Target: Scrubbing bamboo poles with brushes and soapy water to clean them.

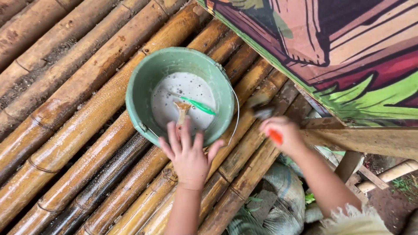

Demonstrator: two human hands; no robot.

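Spreading our left hand (188, 153) wide, we are pressing its fingers against the near rim of the green bucket (140, 87), whose whitish liquid is lying just beyond them. Beside it, our right hand (281, 134) is gripping an orange-handled brush (264, 112), blurred, over the bamboo poles (78, 126).

bamboo pole platform (78, 126), painted board (348, 56), grey sack (278, 200)

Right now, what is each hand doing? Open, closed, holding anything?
Left hand: open, fingers spread, at the near rim of the green bucket, touching a wooden handle.
Right hand: closed on a paintbrush with an orange handle.
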